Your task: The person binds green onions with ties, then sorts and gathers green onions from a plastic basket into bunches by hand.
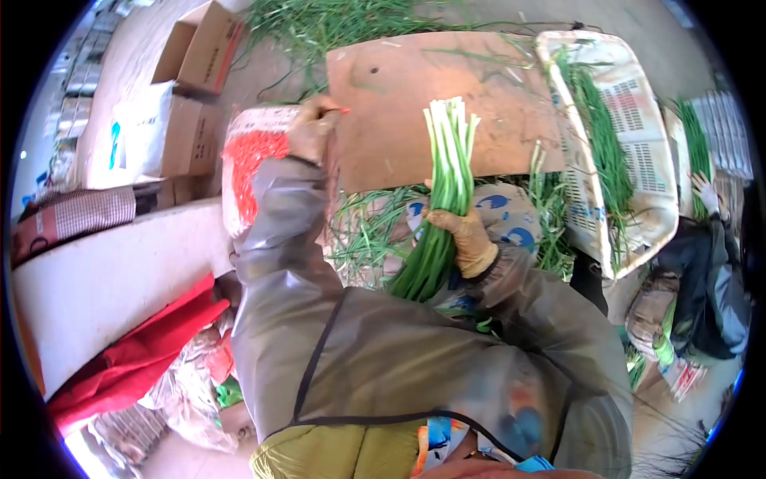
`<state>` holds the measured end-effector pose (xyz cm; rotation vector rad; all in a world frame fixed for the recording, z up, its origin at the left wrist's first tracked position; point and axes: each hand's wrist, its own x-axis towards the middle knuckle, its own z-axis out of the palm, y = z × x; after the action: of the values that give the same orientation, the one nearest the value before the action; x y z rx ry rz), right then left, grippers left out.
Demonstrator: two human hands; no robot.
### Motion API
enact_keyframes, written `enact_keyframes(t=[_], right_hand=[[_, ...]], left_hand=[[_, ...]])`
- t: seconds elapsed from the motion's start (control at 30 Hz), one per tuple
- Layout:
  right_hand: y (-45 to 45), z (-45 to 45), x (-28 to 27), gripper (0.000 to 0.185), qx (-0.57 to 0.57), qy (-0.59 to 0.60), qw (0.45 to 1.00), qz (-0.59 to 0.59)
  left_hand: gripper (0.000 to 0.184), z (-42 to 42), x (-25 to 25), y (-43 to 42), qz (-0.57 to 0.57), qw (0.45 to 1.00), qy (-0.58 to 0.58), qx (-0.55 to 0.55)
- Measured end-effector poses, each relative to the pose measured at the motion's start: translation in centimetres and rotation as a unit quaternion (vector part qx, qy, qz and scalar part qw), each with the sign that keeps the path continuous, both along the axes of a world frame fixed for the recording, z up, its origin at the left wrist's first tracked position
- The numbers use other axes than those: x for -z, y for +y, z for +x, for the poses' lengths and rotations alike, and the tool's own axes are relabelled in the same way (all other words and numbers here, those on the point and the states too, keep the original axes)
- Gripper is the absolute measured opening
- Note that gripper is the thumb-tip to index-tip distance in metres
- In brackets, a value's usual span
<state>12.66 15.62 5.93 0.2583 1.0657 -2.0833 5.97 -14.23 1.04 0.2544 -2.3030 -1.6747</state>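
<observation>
My right hand (463,235), in a tan glove, is wrapped round a bunch of green onions (452,160). The white stem ends point away from me over the board, and the dark leaves hang toward my lap. My left hand (315,128), also gloved, is closed at the left edge of the brown board (383,120). From its fingertips sticks a small red band (345,110). Just below that hand, a heap of the same red bands (251,172) lies in a pale box.
On the right, a white plastic crate (630,104) holds long green leaves. Loose greens (335,20) lie beyond the board, with trimmings under its near edge. Cardboard boxes (187,132) stand at the left. At far right is a co-worker's gloved hand (706,193) on more greens.
</observation>
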Motion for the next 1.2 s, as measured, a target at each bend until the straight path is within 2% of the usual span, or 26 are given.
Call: enact_keyframes(t=[0.03,0.07,0.2,0.3,0.4,0.47,0.57,0.63,0.67,0.73,0.8,0.83,0.87,0.93,0.97,1.03,1.07,1.1,1.13,1.2], right_hand=[[0.1,-0.1,-0.2,0.042,0.023,-0.013,1.0,0.005],[0.2,0.0,0.5,0.035,0.029,0.006,0.999,0.022],[1.1,-0.1,-1.0,0.035,0.042,0.012,0.998,0.043],[1.9,-0.7,-1.3,0.038,0.046,-0.005,0.999,0.028],[2.2,-1.4,-0.7,0.036,0.059,-0.02,0.998,0.002],[1.9,-1.9,-0.8,0.031,0.098,-0.012,0.994,0.045],[0.3,-3.7,-0.3,0.024,0.1,-0.043,0.991,0.075],[-0.6,-5.9,0.1,0.023,0.035,-0.071,0.994,0.075],[-1.3,-7.2,0.1,0.023,0.036,-0.072,0.994,0.072],[-3.4,-9.8,-0.3,0.025,0.025,-0.057,0.994,0.086],[-5.3,-12.0,2.4,0.029,0.05,0.051,0.985,0.155],[-6.3,-12.9,4.1,0.032,0.056,0.044,0.983,0.172],[-7.1,-13.5,5.7,0.036,0.06,0.088,0.978,0.179],[-7.7,-14.0,4.0,0.03,0.072,0.141,0.945,0.286],[-8.1,-14.4,5.5,0.03,0.075,0.136,0.946,0.285],[-8.7,-15.4,9.4,0.036,0.06,0.141,0.924,0.351],[-7.8,-15.4,8.0,0.042,0.032,0.125,0.926,0.355],[-7.3,-15.3,6.5,0.044,0.003,0.142,0.911,0.387],[-6.7,-15.1,5.1,0.046,-0.029,0.159,0.895,0.417],[-4.0,-16.0,4.2,0.051,-0.216,0.183,0.833,0.475]], left_hand=[[0.007,-1.9,-0.4,2.7,-0.092,0.995,-0.019,0.033],[0.012,-4.2,-0.5,5.4,-0.185,0.98,-0.036,0.063],[0.014,-12.0,4.4,13.8,-0.23,0.928,-0.222,0.19],[0.017,-13.4,5.8,16.0,-0.364,0.874,-0.28,0.159],[0.02,-14.1,6.0,16.1,-0.456,0.836,-0.287,0.1],[0.023,-13.8,5.7,15.6,-0.525,0.801,-0.282,0.053],[0.027,-13.1,5.2,12.8,-0.552,0.806,-0.21,0.039],[0.028,-11.5,6.8,8.8,-0.47,0.866,-0.131,0.112],[0.03,-10.8,8.1,6.8,-0.375,0.908,-0.047,0.181],[0.034,-10.5,9.8,5.8,-0.369,0.904,-0.064,0.206],[0.022,-9.0,9.5,6.6,-0.271,0.938,0.059,0.21],[0.024,-8.3,7.3,7.8,-0.185,0.959,0.005,0.214],[0.026,-7.6,4.9,9.0,-0.098,0.972,-0.046,0.207],[0.028,-7.4,4.4,9.4,0.045,0.988,-0.01,0.145],[0.03,-7.2,6.0,8.8,0.117,0.986,-0.036,0.116],[0.028,-7.3,8.8,7.1,0.147,0.983,-0.065,0.089],[0.026,-7.3,10.4,6.1,0.176,0.979,-0.09,0.057],[0.023,-7.3,12.9,5.0,0.237,0.97,-0.055,0.022],[0.023,-6.7,12.5,4.4,0.238,0.969,-0.059,0.019],[0.024,-6.1,10.1,3.8,0.241,0.969,-0.06,-0.011]])
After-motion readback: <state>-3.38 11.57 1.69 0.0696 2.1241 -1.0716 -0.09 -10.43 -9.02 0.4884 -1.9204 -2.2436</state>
